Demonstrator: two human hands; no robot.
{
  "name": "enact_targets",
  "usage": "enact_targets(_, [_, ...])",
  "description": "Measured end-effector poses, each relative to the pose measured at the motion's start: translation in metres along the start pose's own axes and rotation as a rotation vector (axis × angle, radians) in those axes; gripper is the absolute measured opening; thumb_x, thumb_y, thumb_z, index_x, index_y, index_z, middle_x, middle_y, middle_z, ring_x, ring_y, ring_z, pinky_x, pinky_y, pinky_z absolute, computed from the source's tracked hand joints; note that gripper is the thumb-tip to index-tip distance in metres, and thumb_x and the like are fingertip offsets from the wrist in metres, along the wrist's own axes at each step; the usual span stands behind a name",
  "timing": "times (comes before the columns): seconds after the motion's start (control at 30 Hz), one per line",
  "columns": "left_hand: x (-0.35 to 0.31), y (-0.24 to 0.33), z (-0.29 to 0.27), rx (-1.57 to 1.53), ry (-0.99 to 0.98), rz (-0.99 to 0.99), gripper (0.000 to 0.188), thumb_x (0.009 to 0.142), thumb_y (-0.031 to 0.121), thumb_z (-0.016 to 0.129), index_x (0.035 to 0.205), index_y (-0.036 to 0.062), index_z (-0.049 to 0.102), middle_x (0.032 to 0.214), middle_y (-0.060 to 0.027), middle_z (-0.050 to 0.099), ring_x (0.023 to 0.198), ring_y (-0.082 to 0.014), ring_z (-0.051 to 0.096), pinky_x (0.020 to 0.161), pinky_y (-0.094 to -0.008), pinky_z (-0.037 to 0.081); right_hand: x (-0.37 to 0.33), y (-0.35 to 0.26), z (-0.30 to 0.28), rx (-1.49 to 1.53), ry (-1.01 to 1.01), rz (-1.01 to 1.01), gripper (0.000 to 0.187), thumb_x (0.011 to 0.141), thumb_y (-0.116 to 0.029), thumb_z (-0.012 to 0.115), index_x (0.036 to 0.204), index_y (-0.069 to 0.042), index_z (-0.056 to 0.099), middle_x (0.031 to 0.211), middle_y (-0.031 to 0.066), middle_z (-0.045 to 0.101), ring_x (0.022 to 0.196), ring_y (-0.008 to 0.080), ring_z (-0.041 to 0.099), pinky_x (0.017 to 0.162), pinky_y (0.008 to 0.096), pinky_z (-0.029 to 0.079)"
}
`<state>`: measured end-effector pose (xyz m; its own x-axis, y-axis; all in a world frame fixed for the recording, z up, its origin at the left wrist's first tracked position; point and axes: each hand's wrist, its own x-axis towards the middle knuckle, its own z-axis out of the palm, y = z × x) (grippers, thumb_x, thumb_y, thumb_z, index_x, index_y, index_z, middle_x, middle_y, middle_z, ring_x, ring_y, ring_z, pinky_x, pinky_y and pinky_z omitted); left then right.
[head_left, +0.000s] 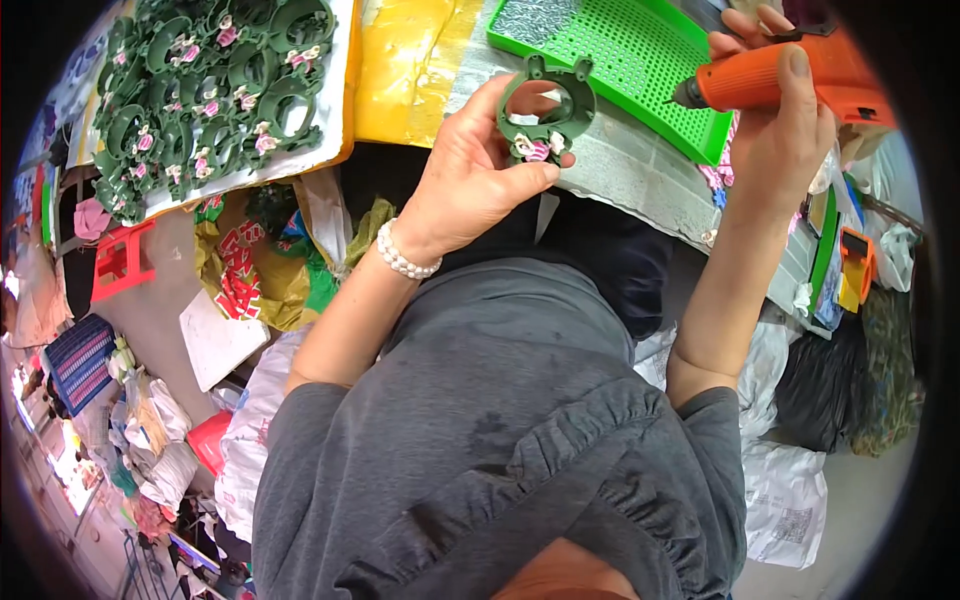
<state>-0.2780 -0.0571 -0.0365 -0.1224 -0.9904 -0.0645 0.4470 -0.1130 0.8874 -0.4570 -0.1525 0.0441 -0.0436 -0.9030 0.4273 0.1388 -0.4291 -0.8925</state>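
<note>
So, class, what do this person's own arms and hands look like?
The left hand and right hand are ungloved. A white beaded bracelet circles the left wrist; the right wrist shows none. Short dark-grey sleeves cover the upper arms.

Before the person (510, 400), left to right, lie a board (338, 90) bearing flower rings (211, 107), plastic sheeting (400, 80) and a perforated tray (640, 65) with metal fasteners (533, 18) in its left end

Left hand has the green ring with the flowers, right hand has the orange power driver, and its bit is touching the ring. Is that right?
No: the bit isn't touching the ring; the head view shows a gap between them. The left hand does hold the ring, and the right hand holds the orange power driver.
</note>
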Motion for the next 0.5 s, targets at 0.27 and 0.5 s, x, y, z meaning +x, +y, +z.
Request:
enact_targets(0.27, [-0.013, 0.012, -0.011, -0.054, 0.057, -0.047, 0.055, 0.075, -0.007, 0.065, 0.124, 0.0000, 0.041, 0.114, -0.0129, 0.056, 0.094, -0.0231, 0.062, 0.080, -0.0293, 0.053, 0.018, 0.024, -0.011, -0.048, 0.015, -0.075, 0.037, 0.086, -0.010, 0.058, 0.114, 0.010, 0.044, 0.105, 0.0254, 0.056, 0.089, 0.0314, 0.062, 0.080, 0.0388, 0.051])
enact_targets(0.5, [-0.022, 0.013, -0.024, 0.024, 0.027, 0.080, 0.047, 0.079, -0.003, 0.063, 0.123, 0.0010, 0.047, 0.118, -0.0128, 0.056, 0.094, -0.0218, 0.062, 0.079, -0.0287, 0.053, 0.022, 0.034, -0.007, -0.106, 0.064, -0.077, 0.033, 0.086, -0.006, 0.059, 0.111, 0.011, 0.045, 0.102, 0.0261, 0.059, 0.090, 0.0312, 0.063, 0.081, 0.0371, 0.051])
